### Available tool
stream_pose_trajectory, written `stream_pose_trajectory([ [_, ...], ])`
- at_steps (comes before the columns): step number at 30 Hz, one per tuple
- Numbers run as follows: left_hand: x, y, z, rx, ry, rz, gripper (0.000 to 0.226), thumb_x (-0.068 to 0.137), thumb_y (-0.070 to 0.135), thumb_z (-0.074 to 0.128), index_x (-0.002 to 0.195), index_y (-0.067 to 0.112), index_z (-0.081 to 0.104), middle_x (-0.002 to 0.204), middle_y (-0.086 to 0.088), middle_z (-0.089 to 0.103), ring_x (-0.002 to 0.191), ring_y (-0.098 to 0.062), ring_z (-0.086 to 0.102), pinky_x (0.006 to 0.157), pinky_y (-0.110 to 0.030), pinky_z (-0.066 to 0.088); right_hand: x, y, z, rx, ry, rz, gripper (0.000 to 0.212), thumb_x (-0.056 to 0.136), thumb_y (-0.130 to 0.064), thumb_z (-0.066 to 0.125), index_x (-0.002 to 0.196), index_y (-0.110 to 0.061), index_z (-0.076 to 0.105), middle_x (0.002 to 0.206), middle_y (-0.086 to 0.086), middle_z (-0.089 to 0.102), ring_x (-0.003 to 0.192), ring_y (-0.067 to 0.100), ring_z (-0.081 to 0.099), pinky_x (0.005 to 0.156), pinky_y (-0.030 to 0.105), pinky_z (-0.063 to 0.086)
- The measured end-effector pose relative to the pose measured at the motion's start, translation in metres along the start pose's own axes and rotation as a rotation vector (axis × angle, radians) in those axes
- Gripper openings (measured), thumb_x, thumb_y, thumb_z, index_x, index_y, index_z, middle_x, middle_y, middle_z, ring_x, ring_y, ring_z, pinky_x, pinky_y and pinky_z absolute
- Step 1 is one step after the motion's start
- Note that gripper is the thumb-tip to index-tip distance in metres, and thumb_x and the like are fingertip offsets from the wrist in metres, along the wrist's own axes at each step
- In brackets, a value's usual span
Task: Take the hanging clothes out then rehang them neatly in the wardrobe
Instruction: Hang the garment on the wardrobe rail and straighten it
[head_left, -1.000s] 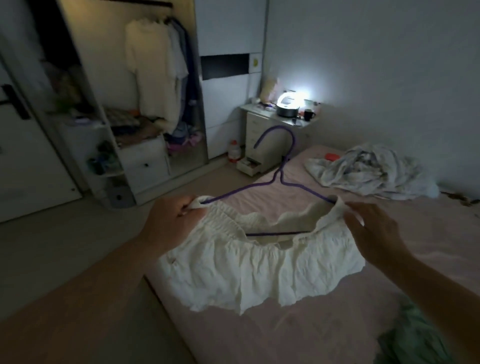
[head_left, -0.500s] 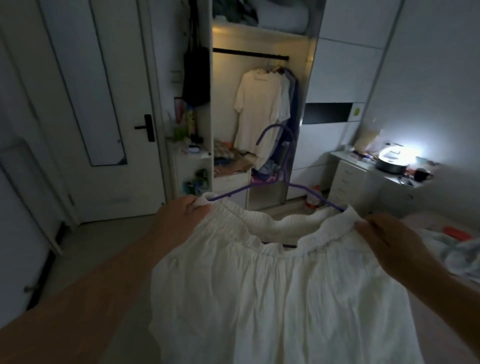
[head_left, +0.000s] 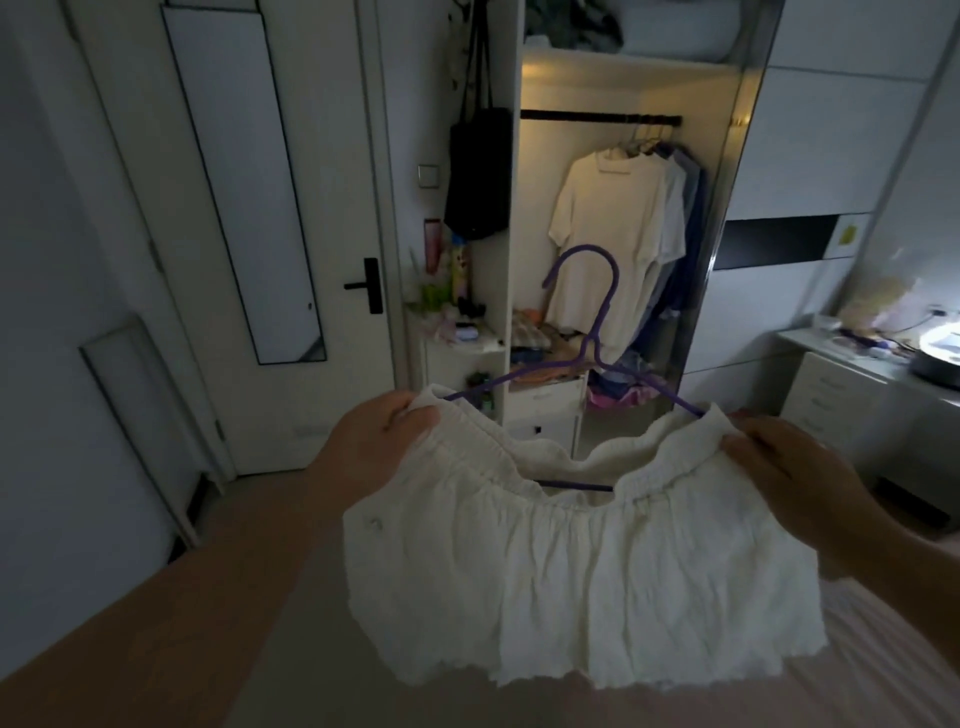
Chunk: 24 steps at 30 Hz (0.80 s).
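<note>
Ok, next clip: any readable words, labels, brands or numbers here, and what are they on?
None can be read.
Yellow sticker on the wardrobe panel: too small and blurred.
Bottles on the side shelf: print too dark and blurred.
White garment and purple hanger: no text visible.

No writing can be read anywhere from here. The room is dim, and the few things that might carry print give nothing up: the tall pink package (head_left: 432, 244) and the yellow bottle (head_left: 458, 273) on the side shelf show only blurred colour, and the small yellow sticker (head_left: 846, 235) on the wardrobe door is a smudge with no letters to make out. The white garment (head_left: 571, 571) shows no tag or label, and the purple hanger (head_left: 592, 332) bears no mark.
</note>
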<state>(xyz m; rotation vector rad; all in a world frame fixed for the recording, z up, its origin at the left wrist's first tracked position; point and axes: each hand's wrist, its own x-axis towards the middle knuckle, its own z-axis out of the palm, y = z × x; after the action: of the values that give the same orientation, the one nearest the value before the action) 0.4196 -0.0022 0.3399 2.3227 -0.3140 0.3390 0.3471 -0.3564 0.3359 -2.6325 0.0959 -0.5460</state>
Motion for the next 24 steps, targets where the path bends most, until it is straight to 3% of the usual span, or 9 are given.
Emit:
stream_pose_trajectory([
  [5, 0.089, -0.032, -0.002, 0.028, 0.009, -0.036, 0.029, 0.087, 0.042, 0.057, 0.078, 0.015, 0.054, 0.068, 0.004, 0.053, 0.062, -0.011, 0.049, 0.055, -0.023, 0.034, 0.098, -0.007, 0.043, 0.062, 0.027, -0.028, 0.023, 0.095, -0.027, 0.045, 0.089, -0.009, 0.060, 0.080, 0.009, 0.059, 0.066, 0.010, 0.049, 0.059, 0.027, 0.035],
  [8, 0.140, -0.050, -0.002, 0.131, -0.009, -0.081, 0.028, 0.076, 0.039, 0.070, 0.091, 0.027, 0.050, 0.078, 0.017, 0.050, 0.070, -0.003, 0.048, 0.058, -0.019, 0.034, 0.158, -0.011, 0.071, 0.082, 0.025, -0.033, 0.033, 0.093, -0.037, 0.044, 0.086, -0.009, 0.060, 0.078, 0.010, 0.061, 0.067, 0.018, 0.054, 0.059, 0.027, 0.039],
  [10, 0.168, -0.063, -0.002, 0.187, -0.020, -0.070, 0.034, 0.075, 0.037, 0.070, 0.098, 0.028, 0.047, 0.081, 0.021, 0.046, 0.076, -0.009, 0.049, 0.059, -0.016, 0.031, 0.191, -0.019, 0.084, 0.102, -0.003, -0.016, 0.029, 0.095, -0.034, 0.045, 0.088, -0.009, 0.060, 0.080, 0.009, 0.060, 0.071, 0.023, 0.056, 0.066, 0.031, 0.041],
  [13, 0.214, -0.089, -0.002, 0.224, -0.003, -0.019, 0.054, 0.069, 0.048, 0.050, 0.112, 0.014, 0.055, 0.100, 0.002, 0.057, 0.095, -0.022, 0.054, 0.073, -0.023, 0.033, 0.233, -0.025, 0.102, 0.079, 0.015, -0.005, 0.024, 0.094, -0.029, 0.046, 0.093, -0.010, 0.060, 0.085, 0.010, 0.060, 0.072, 0.021, 0.054, 0.067, 0.032, 0.040],
  [15, 0.252, -0.105, 0.003, 0.206, 0.027, 0.029, 0.065, 0.068, 0.052, 0.042, 0.113, 0.009, 0.059, 0.103, -0.008, 0.058, 0.094, -0.022, 0.054, 0.073, -0.023, 0.033, 0.257, -0.025, 0.113, 0.063, 0.037, 0.019, 0.020, 0.093, -0.030, 0.047, 0.091, -0.015, 0.060, 0.082, 0.006, 0.060, 0.069, 0.016, 0.053, 0.063, 0.030, 0.038],
  [18, 0.317, -0.126, 0.014, 0.168, 0.020, 0.097, 0.055, 0.075, 0.053, 0.045, 0.102, 0.009, 0.065, 0.090, -0.005, 0.054, 0.085, -0.021, 0.051, 0.063, -0.021, 0.032, 0.290, -0.023, 0.127, 0.064, 0.071, 0.061, 0.015, 0.093, -0.030, 0.046, 0.089, -0.022, 0.057, 0.078, -0.003, 0.058, 0.070, 0.008, 0.053, 0.060, 0.026, 0.038],
  [21, 0.385, -0.142, 0.029, 0.071, -0.020, 0.101, 0.025, 0.092, 0.031, 0.053, 0.107, 0.014, 0.064, 0.092, 0.000, 0.055, 0.091, -0.021, 0.054, 0.065, -0.023, 0.034, 0.324, -0.024, 0.141, 0.032, 0.132, 0.113, 0.013, 0.093, -0.030, 0.046, 0.088, -0.023, 0.056, 0.076, -0.008, 0.054, 0.070, 0.004, 0.050, 0.058, 0.022, 0.035],
  [24, 0.444, -0.145, 0.047, -0.046, -0.130, 0.077, 0.019, 0.097, 0.024, 0.045, 0.112, 0.023, 0.057, 0.092, 0.007, 0.054, 0.092, -0.014, 0.049, 0.060, -0.010, 0.034, 0.361, -0.029, 0.151, -0.030, 0.157, 0.154, 0.013, 0.093, -0.028, 0.048, 0.085, -0.021, 0.056, 0.073, -0.008, 0.052, 0.067, 0.006, 0.048, 0.058, 0.025, 0.034],
])
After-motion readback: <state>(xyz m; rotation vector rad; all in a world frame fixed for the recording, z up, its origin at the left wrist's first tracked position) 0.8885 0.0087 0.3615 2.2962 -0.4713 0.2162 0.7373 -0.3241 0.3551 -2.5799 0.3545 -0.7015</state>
